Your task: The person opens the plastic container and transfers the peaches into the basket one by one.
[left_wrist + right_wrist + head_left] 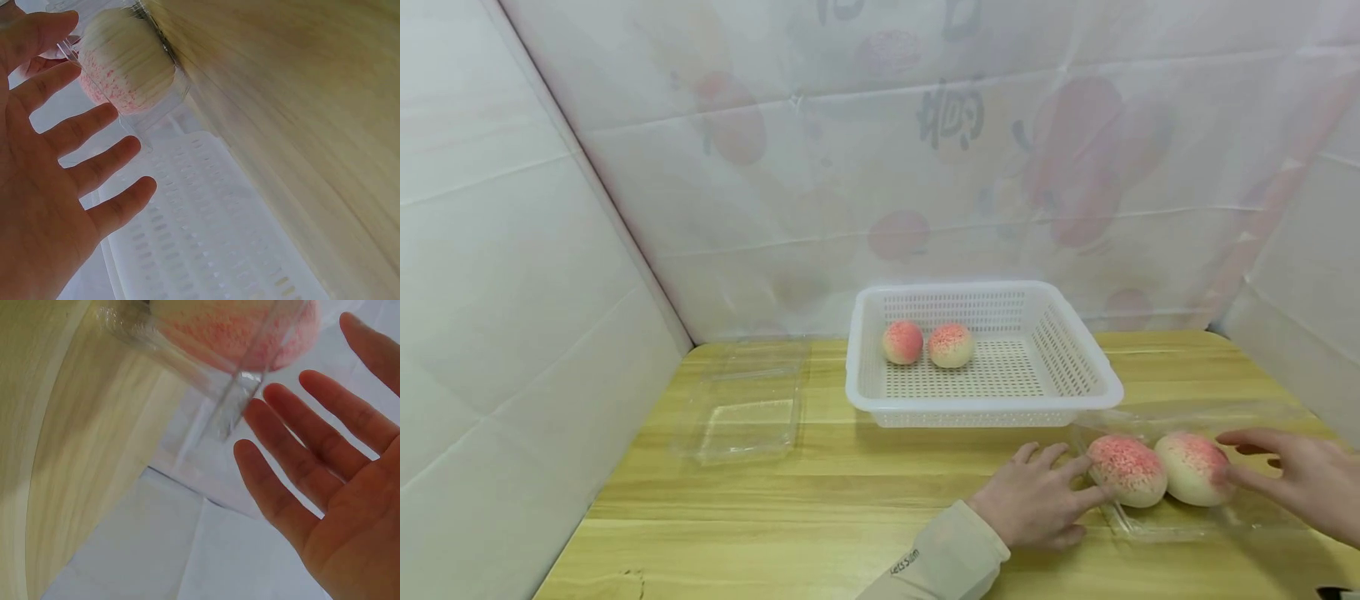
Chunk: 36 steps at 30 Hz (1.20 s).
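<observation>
1. A clear, thin plastic clamshell box [1150, 530] lies at the near right of the yellow wood-grain table [820, 533], its lid appearing raised on the far side.
2. Inside, side by side and touching, sit a round pink-and-cream bun on the left [1127, 475] and a matching pink-and-cream bun on the right [1195, 471].
3. The left hand [1037, 500] has its fingers spread and fairly straight at the box's left edge, gripping nothing.
4. The right hand [1303, 483], also with extended fingers and no grip, is beside the right bun (whether skin meets bun or plastic, I cannot tell).
5. Uneven pressure from the two sides could skid or buckle the flimsy box.
6. Pushing against the buns could dent them or roll one up onto the rim, where a closing lid would catch it.
</observation>
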{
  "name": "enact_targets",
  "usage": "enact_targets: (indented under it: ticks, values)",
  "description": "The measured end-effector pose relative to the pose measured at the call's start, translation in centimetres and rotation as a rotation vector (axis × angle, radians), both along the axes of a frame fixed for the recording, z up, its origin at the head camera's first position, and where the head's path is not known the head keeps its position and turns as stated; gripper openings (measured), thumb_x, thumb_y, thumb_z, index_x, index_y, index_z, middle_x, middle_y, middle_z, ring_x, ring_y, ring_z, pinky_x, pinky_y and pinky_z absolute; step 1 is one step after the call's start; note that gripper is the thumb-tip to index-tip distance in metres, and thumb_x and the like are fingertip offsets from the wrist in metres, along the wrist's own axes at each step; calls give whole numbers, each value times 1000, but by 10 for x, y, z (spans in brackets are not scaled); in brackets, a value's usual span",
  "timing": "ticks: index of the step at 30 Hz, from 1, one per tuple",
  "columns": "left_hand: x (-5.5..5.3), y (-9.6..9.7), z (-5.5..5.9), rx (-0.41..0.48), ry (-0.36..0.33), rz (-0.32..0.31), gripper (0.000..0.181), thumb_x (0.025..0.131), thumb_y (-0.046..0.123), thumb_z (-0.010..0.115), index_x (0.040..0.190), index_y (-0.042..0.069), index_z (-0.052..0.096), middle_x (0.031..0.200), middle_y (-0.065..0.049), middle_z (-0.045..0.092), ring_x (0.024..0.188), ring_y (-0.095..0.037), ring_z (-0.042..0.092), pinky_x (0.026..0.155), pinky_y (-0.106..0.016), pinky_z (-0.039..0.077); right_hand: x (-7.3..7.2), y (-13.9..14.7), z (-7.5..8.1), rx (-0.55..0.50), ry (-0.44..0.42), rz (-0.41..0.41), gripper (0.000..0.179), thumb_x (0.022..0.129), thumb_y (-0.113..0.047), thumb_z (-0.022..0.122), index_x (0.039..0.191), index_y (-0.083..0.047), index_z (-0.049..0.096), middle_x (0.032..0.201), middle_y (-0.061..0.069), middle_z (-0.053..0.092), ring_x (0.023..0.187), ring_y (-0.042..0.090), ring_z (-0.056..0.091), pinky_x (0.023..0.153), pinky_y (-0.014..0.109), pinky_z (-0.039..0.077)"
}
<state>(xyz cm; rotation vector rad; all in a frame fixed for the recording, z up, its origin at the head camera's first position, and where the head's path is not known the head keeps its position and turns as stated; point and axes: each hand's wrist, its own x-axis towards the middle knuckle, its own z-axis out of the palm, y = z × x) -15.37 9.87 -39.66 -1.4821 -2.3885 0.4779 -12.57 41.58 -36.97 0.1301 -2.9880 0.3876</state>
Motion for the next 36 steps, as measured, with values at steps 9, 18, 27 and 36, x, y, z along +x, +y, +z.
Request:
enact_targets:
  ticks: [9, 18, 27, 36]
  values:
    - [0, 1, -1, -5, -9, 11, 66, 97, 66, 51, 156, 47, 31, 159, 10, 29, 137, -11, 37, 105, -27, 41, 1, -4, -23, 56, 201, 236, 67, 63, -20, 95, 115, 4, 59, 109, 35, 62, 88, 56, 62, 63, 66, 52]
    - [5, 3, -4, -60, -49, 90, 80, 93, 79, 36, 161, 44, 14, 168, 9, 14, 147, -13, 23, 113, -29, 33, -2, -10, -29, 90, 116, 226, 77, 60, -18, 96, 121, 5, 55, 118, 38, 55, 97, 59, 58, 65, 65, 53]
    - [9, 4, -6, -73, -72, 129, 87, 89, 85, 25, 163, 42, 6, 169, 9, 5, 150, -16, 18, 116, -31, 29, -4, -11, -38, 160, 217, 310, 89, 45, -22, 100, 118, -2, 54, 115, 31, 57, 92, 52, 61, 59, 60, 54]
    - [9, 3, -7, -75, -50, 114, 87, 90, 84, 25, 163, 40, 7, 170, 7, 4, 149, -16, 21, 116, -31, 29, -6, -12, -43, 216, 359, 416, 99, 31, -19, 100, 117, -5, 53, 107, 23, 60, 83, 43, 62, 55, 54, 54]
